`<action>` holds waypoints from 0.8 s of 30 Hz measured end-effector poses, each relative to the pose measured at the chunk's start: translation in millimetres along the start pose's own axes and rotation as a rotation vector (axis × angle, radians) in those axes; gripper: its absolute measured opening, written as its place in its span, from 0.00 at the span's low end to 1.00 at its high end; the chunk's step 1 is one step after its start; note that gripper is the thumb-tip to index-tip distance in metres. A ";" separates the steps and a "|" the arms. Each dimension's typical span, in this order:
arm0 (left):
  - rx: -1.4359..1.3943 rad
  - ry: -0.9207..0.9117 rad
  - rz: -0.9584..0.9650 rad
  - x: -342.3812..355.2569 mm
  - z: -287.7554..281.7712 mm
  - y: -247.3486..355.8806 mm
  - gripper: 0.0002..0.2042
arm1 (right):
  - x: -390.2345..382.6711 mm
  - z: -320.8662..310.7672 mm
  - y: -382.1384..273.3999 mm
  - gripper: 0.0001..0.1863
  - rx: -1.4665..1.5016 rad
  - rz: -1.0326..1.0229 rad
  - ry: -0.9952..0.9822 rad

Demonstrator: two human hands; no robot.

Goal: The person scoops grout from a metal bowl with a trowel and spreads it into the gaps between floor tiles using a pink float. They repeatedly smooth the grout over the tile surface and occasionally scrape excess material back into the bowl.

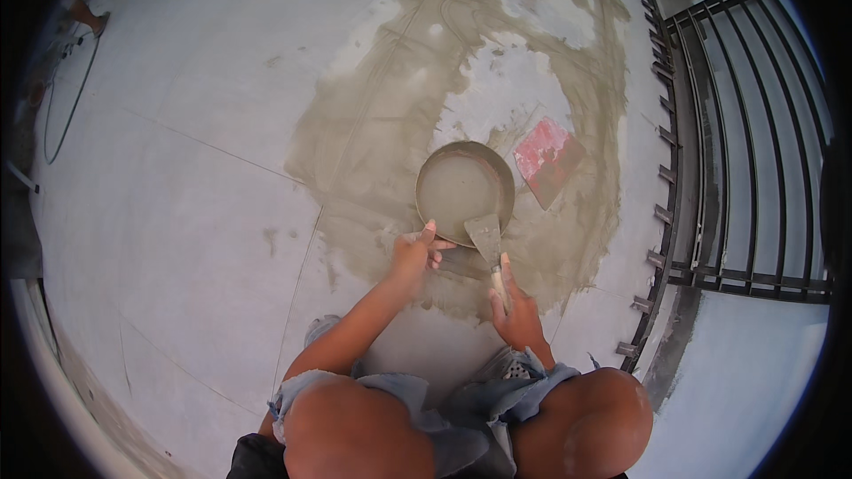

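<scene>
the work looked part done: a grey-brown slurry coat [364, 142] ringed the round pan [508, 184] on the floor [195, 213], running broadly from seven o'clock round through nine and up toward twelve, with another band down the far side from one to five o'clock; it lay uneven, with streaks and swirls showing in it

inside that ring a ragged pale patch [501, 93] at about one o'clock from the pan had no such coat, and a second one [572, 22] lay farther out in nearly the same direction; if the ring was meant to be filled, these were what was left, while the floor at nine o'clock was mostly uncoated apart from a few smudges

the pan sat between the hands, with a similar grey-brown layer inside

the left hand [415, 257], at seven o'clock, was half curled with its fingertips at the pan's near edge; whether it pinched the rim or merely steadied it could not be told

the right hand [517, 315] was closed round the handle of a putty knife [485, 237], its smeared blade over the rim at five o'clock

a red flat spreader [543, 153], partly slurry-covered, lay between two and three o'clock, apart from both hands
</scene>
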State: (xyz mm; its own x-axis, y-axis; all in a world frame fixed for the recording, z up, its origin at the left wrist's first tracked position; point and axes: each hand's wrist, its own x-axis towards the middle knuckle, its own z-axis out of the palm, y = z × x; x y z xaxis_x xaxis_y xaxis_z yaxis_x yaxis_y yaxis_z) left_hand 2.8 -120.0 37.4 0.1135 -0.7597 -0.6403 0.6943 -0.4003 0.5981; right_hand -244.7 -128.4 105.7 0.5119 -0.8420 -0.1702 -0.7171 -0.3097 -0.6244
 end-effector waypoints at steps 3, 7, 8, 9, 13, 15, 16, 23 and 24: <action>0.012 0.031 -0.036 -4.4 -8.3 4.0 0.27 | -8.9 -5.4 -0.8 0.41 0.018 0.014 -0.049; 0.021 -0.005 -0.050 -4.8 -3.4 9.0 0.28 | -25.6 -20.1 2.5 0.42 0.010 0.061 -0.094; 0.026 -0.008 -0.057 -4.2 -3.0 8.9 0.28 | -30.6 -21.7 4.2 0.42 0.014 0.049 -0.090; 0.031 -0.007 -0.060 -3.7 -3.6 10.1 0.29 | -34.3 -24.3 2.1 0.41 0.016 0.118 -0.102; 0.089 -0.003 -0.082 -4.6 -5.8 10.0 0.29 | -52.7 -24.3 2.4 0.33 0.115 0.279 -0.015; 0.123 0.006 -0.074 -4.3 -4.9 9.5 0.30 | -54.3 -22.5 4.4 0.29 0.313 0.358 0.002; 0.116 0.005 -0.071 -4.6 -5.1 8.5 0.30 | -52.6 -22.5 1.7 0.27 0.462 0.423 -0.037; 0.087 -0.001 -0.090 -2.9 1.0 0.7 0.33 | 2.2 17.7 14.8 0.26 1.082 0.364 -0.172; 0.091 0.004 -0.090 -3.7 0.2 1.1 0.34 | 10.0 23.0 14.8 0.27 1.061 0.396 -0.198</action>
State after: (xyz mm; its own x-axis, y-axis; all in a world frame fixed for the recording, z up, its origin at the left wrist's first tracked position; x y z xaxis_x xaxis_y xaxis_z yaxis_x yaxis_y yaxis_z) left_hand 3.0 -117.8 40.6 0.0570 -0.7166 -0.6951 0.6346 -0.5115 0.5794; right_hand -239.3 -131.2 77.2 0.4724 -0.6838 -0.5561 -0.1327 0.5686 -0.8119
